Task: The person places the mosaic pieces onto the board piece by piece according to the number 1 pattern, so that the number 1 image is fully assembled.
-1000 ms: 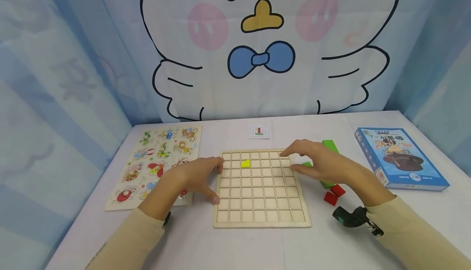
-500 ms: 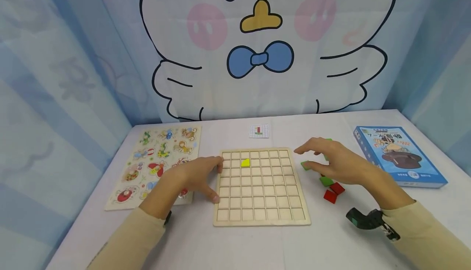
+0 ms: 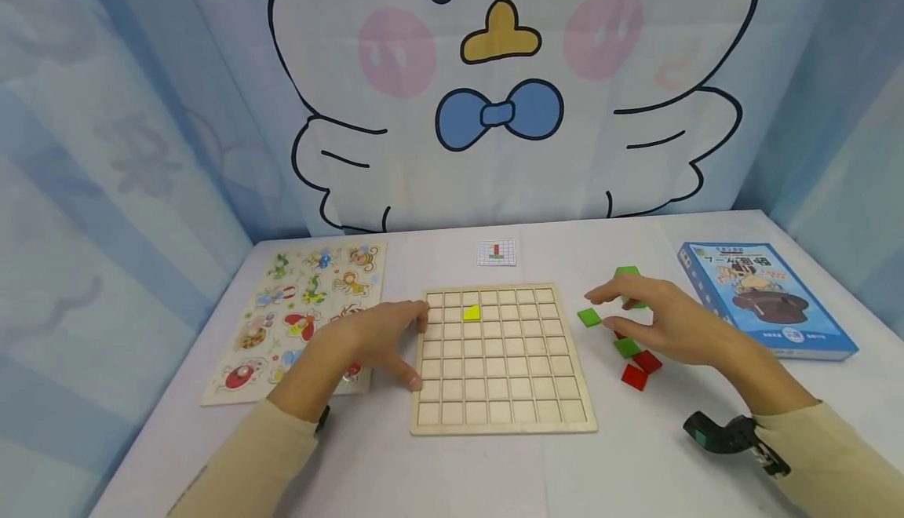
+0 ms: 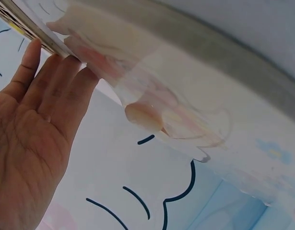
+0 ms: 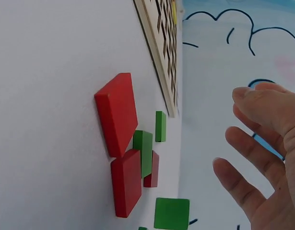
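A light wooden grid board (image 3: pixel 497 366) lies mid-table, one small yellow tile (image 3: pixel 472 312) in an upper square. My left hand (image 3: pixel 374 339) touches the board's left edge with thumb and fingertips, fingers extended; its palm shows in the left wrist view. To the right of the board, my right hand (image 3: pixel 660 322) is over a loose group of square tiles, fingers spread and holding nothing. Around it lie a green tile (image 3: pixel 589 317), another green tile (image 3: pixel 625 347), a red tile (image 3: pixel 634 377) and a second red tile (image 3: pixel 647 361). More green tiles are partly hidden behind the hand.
A small grid card (image 3: pixel 497 252) with a red and green pattern lies behind the board. On the left is a sheet of cartoon pictures (image 3: pixel 351 282), partly covered by the left arm. A blue box (image 3: pixel 770 298) sits at the right, with a printed curtain (image 3: pixel 494 180) behind the table.
My right hand has moved right, from over the board's right edge to above the tiles, uncovering a green tile. My left hand stays at the board's edge.
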The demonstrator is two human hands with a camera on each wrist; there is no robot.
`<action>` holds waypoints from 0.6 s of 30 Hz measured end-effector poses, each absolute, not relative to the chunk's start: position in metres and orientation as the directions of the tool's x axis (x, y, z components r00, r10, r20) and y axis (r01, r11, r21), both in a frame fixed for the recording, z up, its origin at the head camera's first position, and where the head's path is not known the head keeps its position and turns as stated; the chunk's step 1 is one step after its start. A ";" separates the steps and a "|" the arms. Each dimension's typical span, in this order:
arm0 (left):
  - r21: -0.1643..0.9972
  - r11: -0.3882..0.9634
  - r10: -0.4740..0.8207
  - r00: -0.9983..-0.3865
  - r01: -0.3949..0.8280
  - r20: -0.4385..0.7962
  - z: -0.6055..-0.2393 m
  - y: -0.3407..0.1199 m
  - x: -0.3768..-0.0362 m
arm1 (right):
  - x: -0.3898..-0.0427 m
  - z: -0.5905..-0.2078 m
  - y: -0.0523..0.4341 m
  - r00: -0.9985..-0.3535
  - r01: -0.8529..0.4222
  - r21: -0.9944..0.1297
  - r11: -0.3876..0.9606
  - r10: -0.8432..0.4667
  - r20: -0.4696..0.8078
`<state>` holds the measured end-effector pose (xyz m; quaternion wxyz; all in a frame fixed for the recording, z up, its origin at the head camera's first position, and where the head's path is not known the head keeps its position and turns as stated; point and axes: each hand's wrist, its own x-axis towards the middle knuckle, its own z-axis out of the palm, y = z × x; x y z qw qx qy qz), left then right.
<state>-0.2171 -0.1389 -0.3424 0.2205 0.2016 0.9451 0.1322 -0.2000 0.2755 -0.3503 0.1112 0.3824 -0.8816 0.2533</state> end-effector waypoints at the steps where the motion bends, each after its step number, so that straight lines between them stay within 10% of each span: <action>1: 0.337 0.884 0.439 -0.822 0.324 -0.362 -0.343 -0.139 -0.217 | -0.200 -0.351 0.277 -0.681 -0.732 -0.359 0.579 -0.617 0.395; 18: 0.349 0.882 0.441 -0.817 0.317 -0.372 -0.341 -0.139 -0.216 | -0.200 -0.365 0.303 -0.759 -0.650 -0.367 0.665 -0.541 0.364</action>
